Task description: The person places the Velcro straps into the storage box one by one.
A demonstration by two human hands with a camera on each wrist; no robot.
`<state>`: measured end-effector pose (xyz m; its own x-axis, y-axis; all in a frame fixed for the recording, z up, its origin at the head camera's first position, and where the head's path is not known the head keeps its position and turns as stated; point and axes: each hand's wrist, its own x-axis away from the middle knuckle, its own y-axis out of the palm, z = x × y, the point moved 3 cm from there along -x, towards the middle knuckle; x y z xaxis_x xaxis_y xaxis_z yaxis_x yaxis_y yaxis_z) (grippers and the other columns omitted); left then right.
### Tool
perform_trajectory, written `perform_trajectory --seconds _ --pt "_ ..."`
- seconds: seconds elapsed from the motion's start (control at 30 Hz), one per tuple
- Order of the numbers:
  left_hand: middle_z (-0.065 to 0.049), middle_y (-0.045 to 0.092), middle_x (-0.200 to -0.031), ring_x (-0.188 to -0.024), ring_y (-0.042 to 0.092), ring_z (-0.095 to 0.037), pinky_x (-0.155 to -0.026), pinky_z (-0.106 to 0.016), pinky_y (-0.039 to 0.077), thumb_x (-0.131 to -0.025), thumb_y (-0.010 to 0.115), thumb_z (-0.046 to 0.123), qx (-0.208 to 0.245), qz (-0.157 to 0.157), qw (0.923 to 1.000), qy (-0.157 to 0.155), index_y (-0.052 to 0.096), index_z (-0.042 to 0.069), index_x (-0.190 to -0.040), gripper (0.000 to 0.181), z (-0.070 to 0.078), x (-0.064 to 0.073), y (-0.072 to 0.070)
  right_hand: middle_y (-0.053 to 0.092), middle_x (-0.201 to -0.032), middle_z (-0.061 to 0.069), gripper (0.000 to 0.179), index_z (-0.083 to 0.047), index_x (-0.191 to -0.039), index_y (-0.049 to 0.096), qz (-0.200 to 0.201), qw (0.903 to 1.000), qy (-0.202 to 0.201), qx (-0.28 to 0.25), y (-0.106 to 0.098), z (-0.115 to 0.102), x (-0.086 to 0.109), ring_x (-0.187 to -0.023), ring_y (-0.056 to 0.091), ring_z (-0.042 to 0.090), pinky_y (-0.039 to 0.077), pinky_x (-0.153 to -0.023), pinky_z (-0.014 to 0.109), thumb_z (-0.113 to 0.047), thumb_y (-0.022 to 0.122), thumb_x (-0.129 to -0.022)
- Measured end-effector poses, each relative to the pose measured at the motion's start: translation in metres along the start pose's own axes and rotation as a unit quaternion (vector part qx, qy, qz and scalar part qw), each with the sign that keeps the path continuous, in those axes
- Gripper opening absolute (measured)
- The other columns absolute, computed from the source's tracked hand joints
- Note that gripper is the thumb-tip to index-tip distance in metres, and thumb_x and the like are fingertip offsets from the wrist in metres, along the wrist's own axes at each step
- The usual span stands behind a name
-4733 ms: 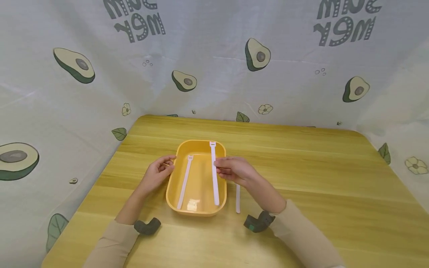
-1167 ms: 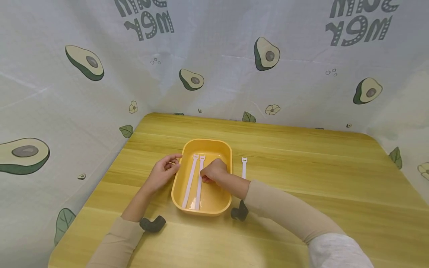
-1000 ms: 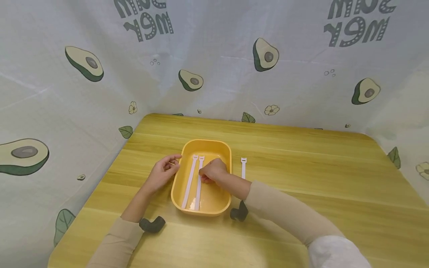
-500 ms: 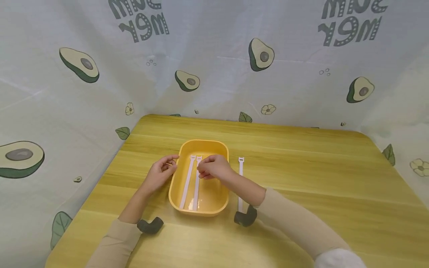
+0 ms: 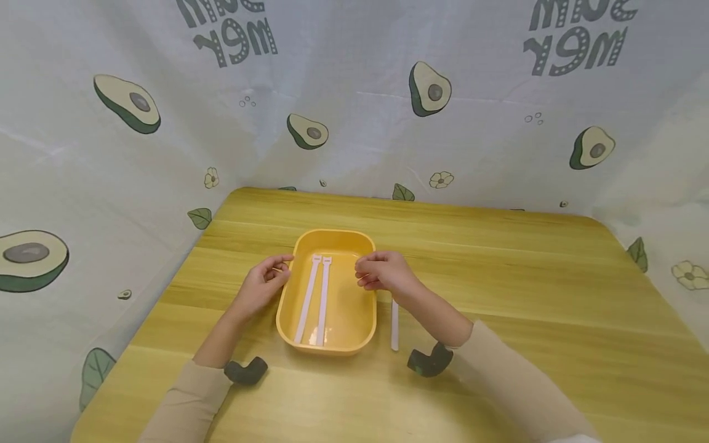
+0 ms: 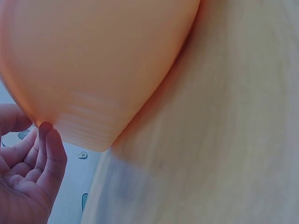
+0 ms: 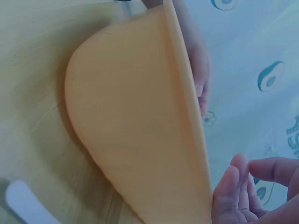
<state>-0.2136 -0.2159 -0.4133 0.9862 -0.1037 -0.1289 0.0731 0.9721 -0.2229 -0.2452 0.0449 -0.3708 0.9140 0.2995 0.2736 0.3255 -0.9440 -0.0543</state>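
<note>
A yellow tray (image 5: 350, 311) sits on the wooden table (image 5: 498, 277); its outer wall fills the left wrist view (image 6: 103, 60) and the right wrist view (image 7: 135, 121). Two white straps (image 5: 306, 300) (image 5: 322, 300) lie side by side in its left half. A third white strap (image 5: 394, 325) lies on the table just right of the tray, its far end hidden under my right wrist. My left hand (image 5: 266, 282) holds the tray's left rim between thumb and fingertips (image 6: 44, 140). My right hand (image 5: 382, 271) hovers over the right rim, fingers (image 7: 240, 186) loosely curled and empty.
The table is walled in at the back and both sides by a white cloth with avocado prints (image 5: 432, 92). Dark wrist-camera mounts (image 5: 245, 371) (image 5: 429, 362) sit by my forearms near the front edge. Bare tabletop stretches to the right.
My right hand released the second strap inside the tray, lifted out and moved right to the tray's right rim. My left hand stayed at the left rim.
</note>
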Motion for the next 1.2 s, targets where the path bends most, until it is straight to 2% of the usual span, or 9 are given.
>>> perform_trajectory --seconds 0.17,0.3,0.4,0.6,0.87,1.2 --pt "-0.017 0.053 -0.102 -0.077 0.051 -0.010 -0.066 -0.018 0.044 -0.098 0.057 0.007 -0.004 0.001 1.0000 0.003 0.052 -0.010 -0.130 0.036 0.001 0.000 -0.002 0.065 -0.079 0.008 0.022 0.013 -0.108 0.059 -0.005 0.9996 0.003 -0.027 -0.009 0.006 0.001 -0.061 0.061 0.011 0.053 -0.058 0.021 -0.003 0.061 -0.093" --pt "-0.017 0.053 -0.102 -0.077 0.051 -0.010 -0.065 -0.018 0.044 -0.098 0.057 0.006 -0.001 0.001 1.0000 0.002 0.052 -0.010 -0.129 0.035 0.000 -0.001 -0.003 0.062 -0.074 0.005 0.021 0.014 -0.105 0.057 -0.007 0.9995 -0.001 -0.031 -0.016 0.010 0.002 -0.059 0.060 0.010 0.053 -0.059 0.021 -0.003 0.059 -0.094" --pt "-0.017 0.053 -0.101 -0.077 0.051 -0.010 -0.065 -0.018 0.044 -0.098 0.058 0.005 -0.001 0.001 1.0000 0.001 0.052 -0.010 -0.129 0.035 -0.001 -0.001 -0.003 0.061 -0.071 0.003 0.018 0.012 -0.100 0.057 0.005 0.9997 0.009 -0.023 -0.024 0.016 0.003 -0.058 0.059 0.009 0.052 -0.058 0.020 -0.004 0.058 -0.093" --pt "-0.017 0.052 -0.101 -0.077 0.051 -0.010 -0.065 -0.018 0.044 -0.098 0.057 0.006 0.002 -0.002 1.0000 0.004 0.052 -0.010 -0.130 0.036 -0.001 -0.002 -0.003 0.061 -0.069 0.002 0.028 0.015 -0.110 0.056 0.040 0.9980 0.043 -0.024 -0.039 0.032 0.003 -0.056 0.058 0.007 0.049 -0.054 0.018 -0.006 0.056 -0.091" --pt "-0.017 0.052 -0.102 -0.077 0.051 -0.010 -0.066 -0.018 0.044 -0.098 0.057 0.006 0.002 -0.005 1.0000 0.003 0.052 -0.010 -0.130 0.036 -0.002 -0.002 -0.003 0.062 -0.069 0.002 0.014 0.010 -0.097 0.057 0.076 0.9965 0.034 -0.003 -0.055 0.047 -0.001 -0.057 0.060 0.008 0.052 -0.056 0.020 -0.002 0.056 -0.089" --pt "-0.017 0.052 -0.102 -0.077 0.051 -0.010 -0.066 -0.018 0.044 -0.099 0.057 0.006 0.000 -0.005 1.0000 0.006 0.052 -0.011 -0.130 0.036 -0.003 -0.001 -0.002 0.062 -0.072 0.005 0.018 0.012 -0.101 0.058 0.098 0.9937 0.048 0.026 -0.062 0.054 -0.001 -0.057 0.060 0.009 0.050 -0.053 0.019 -0.001 0.056 -0.090"
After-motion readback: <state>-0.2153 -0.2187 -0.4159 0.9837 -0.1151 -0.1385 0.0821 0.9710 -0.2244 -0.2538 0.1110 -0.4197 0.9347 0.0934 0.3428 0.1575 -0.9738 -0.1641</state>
